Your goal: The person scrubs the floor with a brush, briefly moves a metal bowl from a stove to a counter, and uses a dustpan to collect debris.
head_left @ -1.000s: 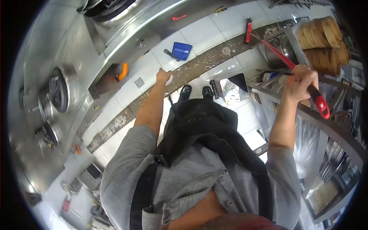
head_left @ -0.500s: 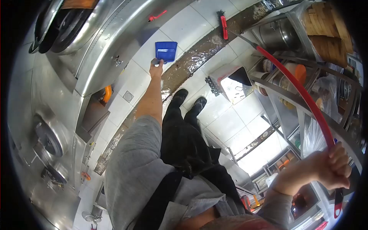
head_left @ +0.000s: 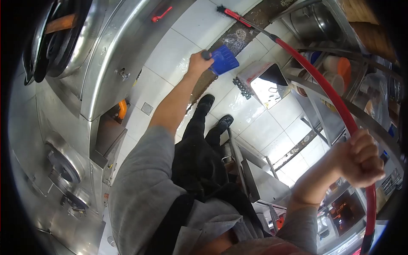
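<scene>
The left hand [head_left: 199, 63] is gripping the short dark handle [head_left: 206, 55] of a blue dustpan [head_left: 225, 60], the fingers closing round it. The dustpan is hanging out over the dark, wet strip [head_left: 243, 30] that is running between the white floor tiles [head_left: 170, 51]; whether it is touching the floor, the view isn't telling.

Over on the other side, the right hand [head_left: 361, 159] is making a fist round a long red pole [head_left: 327, 87], fingers wrapping it tightly near its lower end in the view. The pole is stretching away past the metal rack [head_left: 306, 87], appearing curved, and its thin metal end is meeting a red brush head [head_left: 238, 18] with black bristles [head_left: 221, 9]. That brush head is lying across the edge of the dark strip, beyond the dustpan and apart from it.

Between the dustpan and the rack, a pale box [head_left: 265, 83] with a black patch is sitting on the tiles. Two black shoes [head_left: 206, 102] are standing just below the dustpan in the view. A big steel pot [head_left: 316, 25] is resting beside the rack, and an orange pipe [head_left: 123, 109] is showing under the steel counter [head_left: 106, 55] on the left.
</scene>
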Demonstrator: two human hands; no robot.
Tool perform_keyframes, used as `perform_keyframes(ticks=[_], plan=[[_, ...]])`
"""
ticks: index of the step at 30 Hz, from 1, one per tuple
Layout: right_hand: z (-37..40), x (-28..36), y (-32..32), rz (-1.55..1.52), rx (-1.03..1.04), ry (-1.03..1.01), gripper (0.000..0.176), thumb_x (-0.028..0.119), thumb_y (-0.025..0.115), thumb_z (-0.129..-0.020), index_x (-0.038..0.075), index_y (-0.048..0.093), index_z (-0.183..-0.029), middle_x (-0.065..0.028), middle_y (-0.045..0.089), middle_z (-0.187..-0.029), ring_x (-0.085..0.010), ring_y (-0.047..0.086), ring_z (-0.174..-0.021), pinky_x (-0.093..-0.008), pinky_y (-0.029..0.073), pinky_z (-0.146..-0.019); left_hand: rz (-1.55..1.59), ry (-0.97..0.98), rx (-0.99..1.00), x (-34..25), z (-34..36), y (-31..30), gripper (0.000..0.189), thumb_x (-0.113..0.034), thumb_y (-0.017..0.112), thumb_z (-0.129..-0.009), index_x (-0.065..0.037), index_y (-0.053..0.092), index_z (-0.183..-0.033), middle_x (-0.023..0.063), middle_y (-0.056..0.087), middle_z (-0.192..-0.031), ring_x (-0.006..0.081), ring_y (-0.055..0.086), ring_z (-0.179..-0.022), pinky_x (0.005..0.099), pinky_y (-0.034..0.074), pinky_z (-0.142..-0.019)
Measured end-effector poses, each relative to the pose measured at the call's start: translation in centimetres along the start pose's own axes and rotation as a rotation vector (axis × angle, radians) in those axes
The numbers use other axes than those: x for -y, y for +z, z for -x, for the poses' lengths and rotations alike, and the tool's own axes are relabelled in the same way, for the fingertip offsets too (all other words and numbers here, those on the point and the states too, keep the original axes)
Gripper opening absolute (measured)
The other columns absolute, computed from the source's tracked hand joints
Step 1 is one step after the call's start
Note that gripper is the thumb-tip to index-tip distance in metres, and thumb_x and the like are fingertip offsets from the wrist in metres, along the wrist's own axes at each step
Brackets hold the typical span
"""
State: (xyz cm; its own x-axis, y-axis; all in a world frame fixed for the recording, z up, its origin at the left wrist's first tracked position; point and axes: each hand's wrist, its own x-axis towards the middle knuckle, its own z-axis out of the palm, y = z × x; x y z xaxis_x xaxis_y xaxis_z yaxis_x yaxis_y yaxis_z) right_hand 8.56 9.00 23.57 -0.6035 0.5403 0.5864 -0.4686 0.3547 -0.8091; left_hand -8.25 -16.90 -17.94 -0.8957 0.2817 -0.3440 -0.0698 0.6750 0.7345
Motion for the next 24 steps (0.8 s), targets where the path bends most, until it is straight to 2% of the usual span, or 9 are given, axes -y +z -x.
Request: perform_keyframes(ticks=[3, 5, 9, 11, 14, 18, 19, 22, 24], plan=[[0.1, 1.1, -2.7, -0.016, -0.025, 0.015, 0.052, 0.049, 0.036, -0.094, 0.017, 0.028, -0.053, 0.0037, 0.022, -0.048, -0.0111, 0.026, -0.043, -0.0299, 0.031, -0.049, -0.048, -0.003, 0.025, -1.2, -4.2, 3.8, 0.032, -0.027, 0.070, -0.064, -0.015, 0.068, -0.093, 0.0153, 0.068, -0.084, 0.0323, 0.065, -0.084, 0.0395, 0.052, -0.078], [0.1, 1.8, -3.6, 0.001, -0.163, 0.082, 0.059, 0.052, 0.042, -0.091, 0.018, 0.021, -0.047, 0.0041, 0.015, -0.046, -0.0111, 0.020, -0.043, -0.0298, 0.028, -0.048, -0.076, -0.025, 0.049, -2.7, -5.8, 5.0, 0.035, -0.028, 0.071, -0.064, -0.015, 0.068, -0.096, 0.0162, 0.067, -0.087, 0.0322, 0.064, -0.087, 0.0396, 0.051, -0.081], [0.6, 3.8, -4.9, 0.078, -0.336, 0.115, 0.059, 0.052, 0.046, -0.088, 0.019, 0.023, -0.045, 0.0043, 0.017, -0.044, -0.0116, 0.019, -0.042, -0.0291, 0.027, -0.048, -0.127, -0.023, 0.114, -4.1, -9.0, 6.7, 0.040, -0.030, 0.073, -0.065, -0.015, 0.068, -0.102, 0.0173, 0.066, -0.096, 0.0315, 0.063, -0.094, 0.0384, 0.050, -0.086], [0.2, 5.2, -7.2, -0.128, -0.308, 0.149, 0.056, 0.049, 0.046, -0.088, 0.019, 0.024, -0.046, 0.0046, 0.017, -0.043, -0.0117, 0.019, -0.041, -0.0286, 0.026, -0.047, -0.137, -0.034, 0.142, -3.9, -10.4, 7.7, 0.041, -0.031, 0.073, -0.065, -0.015, 0.067, -0.103, 0.0167, 0.066, -0.099, 0.0312, 0.063, -0.096, 0.0379, 0.050, -0.087], [-1.5, 6.9, -11.4, 0.136, -0.464, 0.096, 0.054, 0.049, 0.043, -0.089, 0.020, 0.023, -0.048, 0.0048, 0.017, -0.043, -0.0112, 0.019, -0.039, -0.0281, 0.025, -0.046, -0.104, -0.081, 0.167, -3.6, -11.6, 8.8, 0.042, -0.029, 0.074, -0.065, -0.015, 0.067, -0.104, 0.0153, 0.066, -0.102, 0.0304, 0.062, -0.099, 0.0372, 0.048, -0.090], [-2.5, 10.7, -14.4, -0.070, -0.376, -0.001, 0.056, 0.053, 0.038, -0.090, 0.021, 0.025, -0.047, 0.0065, 0.022, -0.040, -0.0092, 0.023, -0.035, -0.0267, 0.026, -0.040, -0.104, -0.126, 0.145, -3.7, -11.7, 8.8, 0.043, -0.030, 0.075, -0.065, -0.012, 0.067, -0.103, 0.0149, 0.066, -0.103, 0.0296, 0.062, -0.100, 0.0370, 0.048, -0.090], [-2.5, 10.8, -14.1, -0.073, -0.274, -0.037, 0.056, 0.055, 0.038, -0.090, 0.021, 0.027, -0.046, 0.0073, 0.025, -0.040, -0.0080, 0.025, -0.034, -0.0253, 0.027, -0.039, -0.105, -0.124, 0.145, -3.8, -11.7, 8.6, 0.043, -0.030, 0.075, -0.065, -0.012, 0.067, -0.103, 0.0149, 0.066, -0.103, 0.0296, 0.062, -0.100, 0.0370, 0.048, -0.090], [-2.2, 8.7, -11.7, -0.030, -0.324, -0.016, 0.055, 0.053, 0.037, -0.090, 0.021, 0.028, -0.045, 0.0075, 0.024, -0.039, -0.0089, 0.024, -0.033, -0.0270, 0.028, -0.040, -0.075, -0.144, 0.142, -3.9, -11.7, 8.0, 0.043, -0.031, 0.075, -0.064, -0.011, 0.067, -0.102, 0.0147, 0.066, -0.103, 0.0294, 0.062, -0.100, 0.0373, 0.048, -0.089], [-1.8, 3.3, -6.9, 0.430, -0.523, -0.139, 0.054, 0.044, 0.041, -0.091, 0.022, 0.024, -0.045, 0.0072, 0.023, -0.038, -0.0091, 0.025, -0.035, -0.0279, 0.029, -0.045, -0.076, -0.131, 0.098, -3.9, -11.7, 8.0, 0.042, -0.031, 0.075, -0.065, -0.010, 0.068, -0.101, 0.0144, 0.066, -0.103, 0.0292, 0.062, -0.100, 0.0373, 0.048, -0.089]])
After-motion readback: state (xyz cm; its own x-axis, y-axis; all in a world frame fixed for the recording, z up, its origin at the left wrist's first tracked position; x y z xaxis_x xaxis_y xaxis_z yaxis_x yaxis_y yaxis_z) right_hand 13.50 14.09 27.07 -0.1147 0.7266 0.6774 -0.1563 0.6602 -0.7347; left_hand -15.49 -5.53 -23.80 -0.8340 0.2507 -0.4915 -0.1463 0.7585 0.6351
